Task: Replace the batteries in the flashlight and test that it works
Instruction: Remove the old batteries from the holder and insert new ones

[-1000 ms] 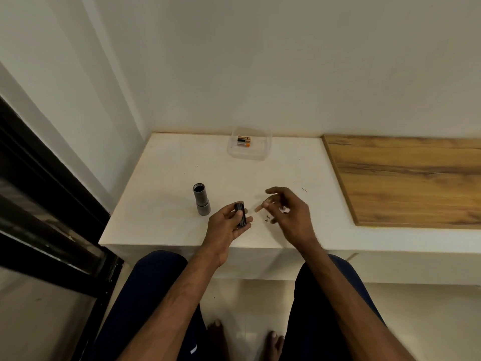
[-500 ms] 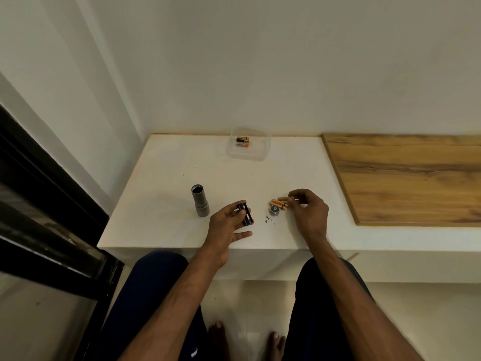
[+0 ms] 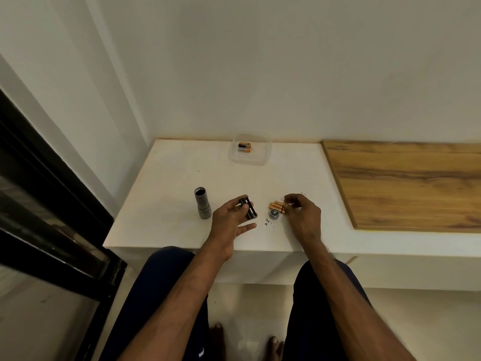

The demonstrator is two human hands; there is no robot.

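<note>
The grey flashlight body [image 3: 202,203] stands open-ended on the white counter [image 3: 166,204], left of my hands. My left hand [image 3: 230,220] holds the black battery holder [image 3: 248,210] between thumb and fingers. Several orange batteries [image 3: 277,205] lie side by side on the counter, with my right hand [image 3: 303,214] pinching their right ends. The round grey tail cap [image 3: 273,213] sits just in front of those batteries. Further back, a clear plastic box [image 3: 250,149] holds two more batteries [image 3: 244,147].
A wooden board [image 3: 406,183] covers the counter's right part. Small dark specks [image 3: 268,223] lie near the cap. A black door frame [image 3: 52,217] stands at the left. My knees and bare feet are below the counter's front edge.
My right hand moved right from near the holder to the orange batteries, uncovering them and the tail cap. The left hand tilted the battery holder slightly outward.
</note>
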